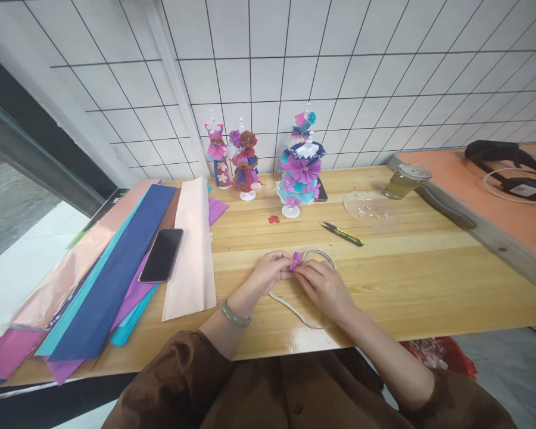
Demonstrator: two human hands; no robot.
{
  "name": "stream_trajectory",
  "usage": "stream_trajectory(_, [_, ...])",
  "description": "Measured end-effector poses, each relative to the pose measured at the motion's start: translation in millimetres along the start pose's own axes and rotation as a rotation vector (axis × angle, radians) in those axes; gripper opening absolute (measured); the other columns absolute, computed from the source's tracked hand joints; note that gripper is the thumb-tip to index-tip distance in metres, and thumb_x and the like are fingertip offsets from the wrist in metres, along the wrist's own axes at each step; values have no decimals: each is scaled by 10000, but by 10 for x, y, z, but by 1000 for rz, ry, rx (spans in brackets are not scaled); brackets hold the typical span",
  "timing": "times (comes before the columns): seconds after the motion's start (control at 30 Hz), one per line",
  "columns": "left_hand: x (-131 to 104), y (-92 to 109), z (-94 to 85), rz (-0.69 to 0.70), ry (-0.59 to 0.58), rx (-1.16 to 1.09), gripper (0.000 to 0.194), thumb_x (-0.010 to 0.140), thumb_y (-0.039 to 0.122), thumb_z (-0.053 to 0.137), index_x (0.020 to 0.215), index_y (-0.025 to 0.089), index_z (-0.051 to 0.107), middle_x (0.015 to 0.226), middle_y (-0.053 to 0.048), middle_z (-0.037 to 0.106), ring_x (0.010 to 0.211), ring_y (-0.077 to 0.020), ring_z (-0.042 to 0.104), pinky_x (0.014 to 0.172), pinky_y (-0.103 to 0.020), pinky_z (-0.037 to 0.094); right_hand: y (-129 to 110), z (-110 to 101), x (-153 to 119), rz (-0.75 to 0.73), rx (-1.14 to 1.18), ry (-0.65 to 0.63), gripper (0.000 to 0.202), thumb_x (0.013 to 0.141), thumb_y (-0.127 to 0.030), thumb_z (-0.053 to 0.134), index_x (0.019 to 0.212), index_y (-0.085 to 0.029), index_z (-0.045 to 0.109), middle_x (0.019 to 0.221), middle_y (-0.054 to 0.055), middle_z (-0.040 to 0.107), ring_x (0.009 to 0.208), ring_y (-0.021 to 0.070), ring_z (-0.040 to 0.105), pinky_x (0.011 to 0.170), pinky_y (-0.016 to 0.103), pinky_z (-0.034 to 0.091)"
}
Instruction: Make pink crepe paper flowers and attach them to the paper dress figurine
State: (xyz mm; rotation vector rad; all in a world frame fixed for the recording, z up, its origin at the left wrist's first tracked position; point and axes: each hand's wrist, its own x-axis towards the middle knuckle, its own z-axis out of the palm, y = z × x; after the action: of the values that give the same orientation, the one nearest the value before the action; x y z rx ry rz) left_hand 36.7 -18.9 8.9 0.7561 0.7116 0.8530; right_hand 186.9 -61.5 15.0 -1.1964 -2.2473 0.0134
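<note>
Between my two hands, over the front middle of the table, is a small purple paper flower (297, 257). My left hand (272, 269), with a bracelet on its wrist, pinches it from the left. My right hand (324, 286) is closed on its lower right side, fingertips meeting those of the left. Just behind the right hand lies a roll of tape (320, 255), partly covered by the fingers. A loose white strip (295, 308) curves over the table below my hands. Farther back lies a flat red paper flower (274, 220).
Small decorated dress forms, including a tall one (301, 170), stand by the tiled wall. Thread snips (343, 234) lie right of centre, near a clear plate (370, 210) and a glass jar (404, 180). Folded crepe paper (116, 268) and a phone (161, 255) lie left.
</note>
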Motion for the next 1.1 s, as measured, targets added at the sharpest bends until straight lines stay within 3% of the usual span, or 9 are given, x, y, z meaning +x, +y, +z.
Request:
stream_trajectory(0.2, [14,-40,-44,13,-44,-11,111,650,189,627,689,98,575,719,-48,587,706,-123,572,732,-300,459,2,-29,-33,35,10,24,123,835,-176,452,866,-165,571,821,63,635,754,161,566,685,309,383])
stream_trajectory(0.3, [20,-54,-58,8,-50,-12,117,652,191,628,699,95,580,698,-47,585,699,-118,566,756,-314,455,6,-16,-49,74,4,25,165,838,-188,444,961,-159,551,814,67,634,732,164,565,677,309,385])
stream_trajectory(0.57, [30,-51,-48,-41,15,-27,173,617,221,668,701,86,600,689,-60,611,655,-117,574,696,-280,441,23,74,-75,-60,-140,-68,268,853,-146,408,1079,-148,551,1044,121,605,898,174,563,718,307,379])
stream_trajectory(0.73, [24,-42,-29,-44,3,-10,211,571,199,709,719,93,602,708,-45,618,678,-116,578,704,-275,431,21,60,-74,-50,-128,-87,280,846,-163,426,1091,-166,561,996,118,609,854,173,567,700,308,392])
stream_trajectory(0.83, [28,-40,-32,-35,21,33,231,565,194,720,725,94,586,714,-51,629,673,-116,586,701,-275,438,44,-19,-60,-75,5,-103,262,843,-186,439,1059,-212,585,902,80,620,811,159,571,696,303,412])
stream_trajectory(0.9, [36,-36,-37,-36,15,60,246,572,201,719,740,94,574,762,-73,641,700,-137,605,722,-301,451,141,-101,-39,-51,127,-96,240,839,-206,445,1020,-224,601,885,64,623,817,158,572,703,301,432])
stream_trajectory(0.97, [45,-32,-37,-46,13,83,257,578,199,716,753,99,556,814,-93,645,728,-164,624,742,-335,463,330,-185,-8,67,173,-45,218,835,-226,443,963,-210,618,887,65,630,831,173,575,715,310,447])
stream_trajectory(1.1, [62,-44,-25,-29,28,121,253,604,176,691,758,117,500,818,-91,642,717,-182,640,723,-355,483,869,-264,64,353,-64,32,265,832,-251,401,964,-173,618,947,89,637,861,220,583,742,349,446])
